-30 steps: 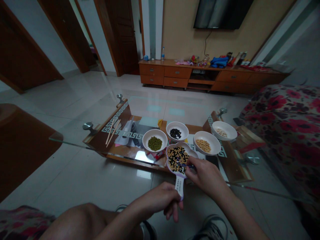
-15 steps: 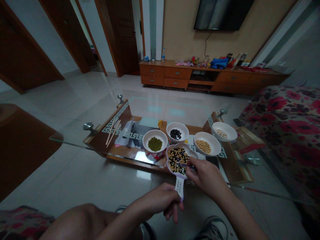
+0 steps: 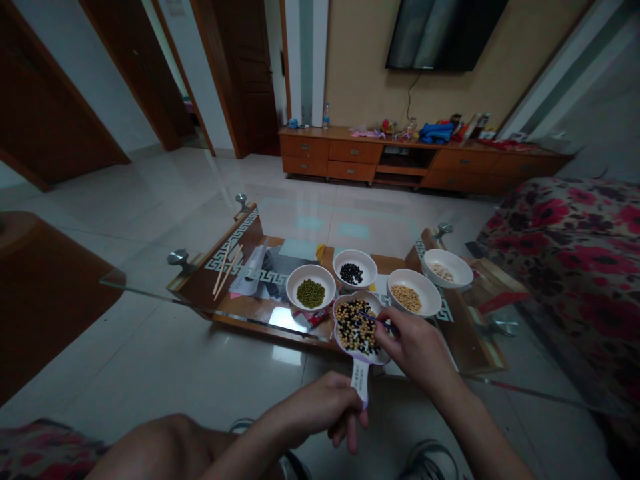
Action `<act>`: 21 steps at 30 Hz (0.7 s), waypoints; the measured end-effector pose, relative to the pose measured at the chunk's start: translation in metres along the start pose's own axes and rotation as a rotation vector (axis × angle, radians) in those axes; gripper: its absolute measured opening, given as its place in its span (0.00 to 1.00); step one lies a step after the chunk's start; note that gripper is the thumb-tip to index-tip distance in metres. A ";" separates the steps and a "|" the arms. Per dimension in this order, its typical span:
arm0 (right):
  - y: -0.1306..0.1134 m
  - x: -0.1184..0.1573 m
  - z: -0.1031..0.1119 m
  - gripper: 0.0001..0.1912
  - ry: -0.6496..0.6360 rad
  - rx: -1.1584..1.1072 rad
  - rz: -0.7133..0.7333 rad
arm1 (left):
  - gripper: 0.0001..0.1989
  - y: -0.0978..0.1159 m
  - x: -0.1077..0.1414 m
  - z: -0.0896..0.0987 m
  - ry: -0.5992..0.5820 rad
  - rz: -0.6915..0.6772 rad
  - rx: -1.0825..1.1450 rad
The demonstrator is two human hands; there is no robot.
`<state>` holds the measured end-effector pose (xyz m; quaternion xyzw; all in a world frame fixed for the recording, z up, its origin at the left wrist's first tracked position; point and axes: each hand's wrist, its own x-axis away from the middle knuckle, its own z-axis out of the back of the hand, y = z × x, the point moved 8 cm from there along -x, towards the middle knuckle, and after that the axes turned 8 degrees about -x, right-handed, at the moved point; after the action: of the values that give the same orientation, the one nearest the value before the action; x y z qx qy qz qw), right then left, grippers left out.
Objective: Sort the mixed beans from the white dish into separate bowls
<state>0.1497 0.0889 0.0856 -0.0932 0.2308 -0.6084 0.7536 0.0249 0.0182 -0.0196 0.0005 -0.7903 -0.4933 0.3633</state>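
My left hand (image 3: 333, 408) is closed around the handle of a white scalloped dish (image 3: 359, 380) with a purple rim. Black and yellow beans (image 3: 356, 327) lie mixed in this dish. Over its right side, my right hand (image 3: 413, 343) pinches a thin dark purple tweezers-like tool (image 3: 373, 318), its tip among the beans. Beyond the dish stand white bowls: one with green beans (image 3: 311, 293), one with black beans (image 3: 351, 273), one with yellow beans (image 3: 406, 298). A bowl farther right holds pale flat pieces (image 3: 442, 271).
The bowls stand on a glass table (image 3: 200, 303) with metal knobs (image 3: 178, 257). Two chopsticks (image 3: 227, 270) lie at the left. Papers and a red packet (image 3: 320, 316) show near the bowls. A flowered sofa cover (image 3: 575, 240) is on the right; a low cabinet (image 3: 355, 152) stands behind.
The tip of the purple tool has shifted slightly up and away within the dish, and my right hand has turned a little. My left hand keeps its hold on the handle.
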 end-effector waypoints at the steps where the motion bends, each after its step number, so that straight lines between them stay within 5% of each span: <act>1: 0.000 -0.001 0.002 0.09 0.019 -0.003 -0.002 | 0.11 0.001 0.000 0.000 0.002 -0.003 -0.005; 15: -0.046 -0.038 -0.008 0.09 0.162 -0.071 0.025 | 0.11 -0.001 -0.003 0.000 -0.002 -0.029 0.004; 21: -0.038 -0.033 -0.002 0.11 0.156 -0.060 -0.023 | 0.11 -0.001 -0.003 0.000 -0.001 -0.023 -0.010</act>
<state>0.1109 0.1117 0.1074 -0.0704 0.3059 -0.6153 0.7231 0.0266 0.0187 -0.0219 0.0076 -0.7881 -0.5013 0.3571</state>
